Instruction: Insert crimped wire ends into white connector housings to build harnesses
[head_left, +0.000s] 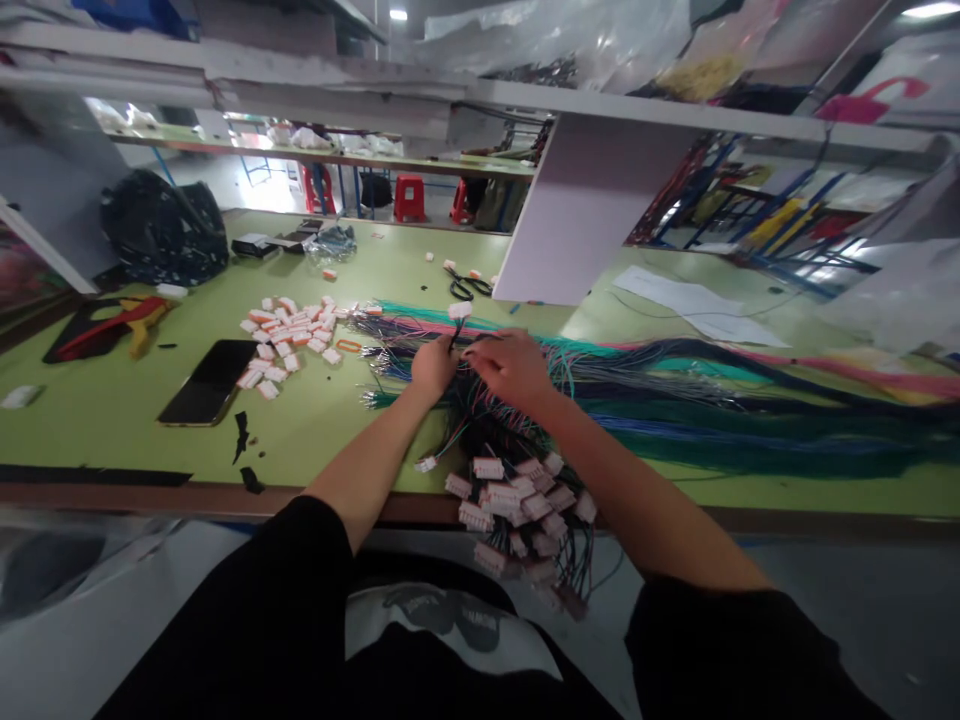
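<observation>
My left hand [433,370] is closed on the dark wires of a white connector [460,311], which sticks up above the fingers. Just to its right, my right hand [514,368] has its fingers pinched together near the same wires; whatever they hold is too small to make out. Under and beside both hands lie loose wire bundles [645,372] in green, blue, black and pink, their metal-tipped ends at the left. A bunch of wired white connectors [517,500] hangs over the table's front edge. One small wired plug [426,464] lies before my left forearm.
Left of the wires is a pile of loose white-and-orange connectors [289,335], beside a phone [208,382]. A red-and-yellow tool [120,325] lies farther left. Black-handled cutters [469,286] lie behind my hands. A white upright panel [581,205] and a loaded shelf [510,92] stand beyond.
</observation>
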